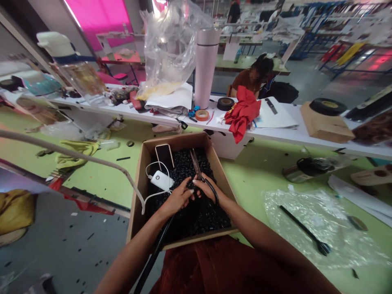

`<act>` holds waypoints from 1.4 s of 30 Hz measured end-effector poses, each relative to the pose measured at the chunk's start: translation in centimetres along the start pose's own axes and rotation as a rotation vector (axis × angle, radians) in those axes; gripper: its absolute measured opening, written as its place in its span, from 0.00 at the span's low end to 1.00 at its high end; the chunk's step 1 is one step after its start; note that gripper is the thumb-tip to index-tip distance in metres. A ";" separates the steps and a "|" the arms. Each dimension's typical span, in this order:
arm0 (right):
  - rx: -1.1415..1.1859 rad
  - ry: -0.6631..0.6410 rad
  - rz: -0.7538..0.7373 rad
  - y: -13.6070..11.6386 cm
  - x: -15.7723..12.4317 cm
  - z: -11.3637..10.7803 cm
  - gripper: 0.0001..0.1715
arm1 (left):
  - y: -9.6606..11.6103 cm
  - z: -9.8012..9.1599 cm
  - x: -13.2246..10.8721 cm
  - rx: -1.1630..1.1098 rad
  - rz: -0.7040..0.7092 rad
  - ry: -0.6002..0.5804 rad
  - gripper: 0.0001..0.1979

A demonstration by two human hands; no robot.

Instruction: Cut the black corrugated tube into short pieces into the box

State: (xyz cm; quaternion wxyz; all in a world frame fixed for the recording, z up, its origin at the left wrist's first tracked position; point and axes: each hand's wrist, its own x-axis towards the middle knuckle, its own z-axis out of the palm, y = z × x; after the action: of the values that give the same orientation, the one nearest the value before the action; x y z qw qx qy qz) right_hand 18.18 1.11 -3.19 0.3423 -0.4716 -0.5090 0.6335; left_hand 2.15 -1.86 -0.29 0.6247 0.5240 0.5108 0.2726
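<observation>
A cardboard box holds a mass of small shiny black pieces. Over it, my right hand grips dark-handled scissors, blades pointing away from me. My left hand is closed in a pinch beside it, the fingertips of both hands nearly meeting. Something small and black sits at the left fingers; its kind is too small to tell. A long black cord or strip runs from under my left wrist towards my lap. Left of my hands, a phone and a white power bank with a cable lie on the pieces.
A white shelf crosses behind the box, bearing a pink tumbler, tape rolls and red cloth. On the right, a plastic bag lies under a black stick. A pale hose arcs in from the left. Another person sits beyond.
</observation>
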 end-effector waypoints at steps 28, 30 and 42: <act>-0.093 -0.090 -0.079 -6.2 -2.3 0.0 0.16 | 3.5 -1.8 -8.6 0.048 -0.172 -0.166 0.20; -0.167 -0.147 -0.065 -6.3 -2.8 0.3 0.13 | 4.5 -2.3 -9.1 0.444 -0.057 -0.092 0.17; -0.346 -0.219 -0.097 -5.5 -2.4 -0.7 0.13 | 3.5 -0.2 -7.3 0.861 -0.054 -0.147 0.19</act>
State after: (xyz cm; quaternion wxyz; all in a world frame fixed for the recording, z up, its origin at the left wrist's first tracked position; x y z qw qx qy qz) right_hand 19.40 0.52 2.69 0.2288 -0.4266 -0.6665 0.5669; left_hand 0.24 -7.08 5.56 0.3910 0.7409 0.5458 -0.0195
